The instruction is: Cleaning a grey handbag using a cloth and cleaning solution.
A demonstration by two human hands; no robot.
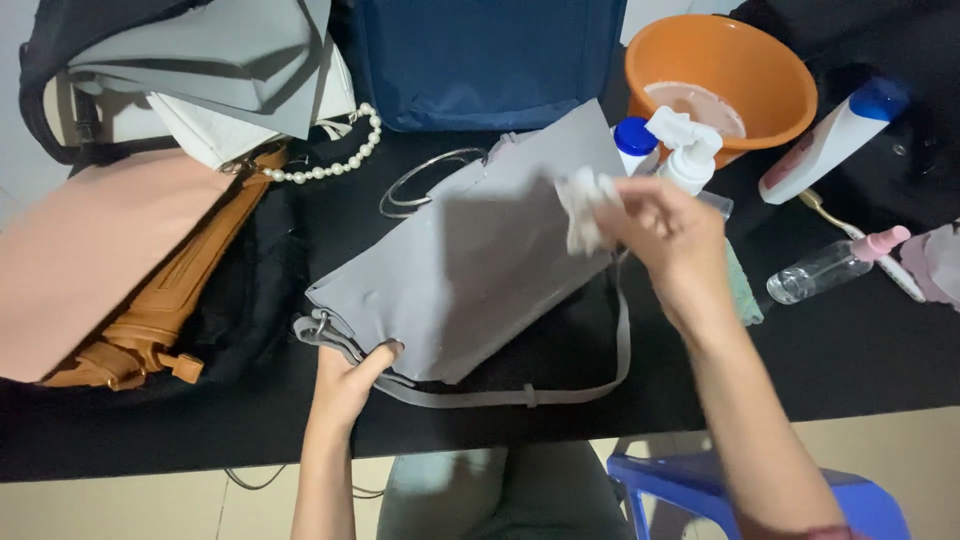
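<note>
Bag: grey handbag (470,265) lay at frame centre, long axis running lower left to upper right.
Left hand (350,380): gripped the bag's lower-left corner.
Right hand (665,235): pinched a white cloth (583,210) on the upper-right end, nearer there.

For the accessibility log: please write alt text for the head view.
A person's right hand presses a white cloth on a grey handbag while the left hand holds its lower edge. Other bags, spray bottles and an orange basin lie around on the black table.
</note>
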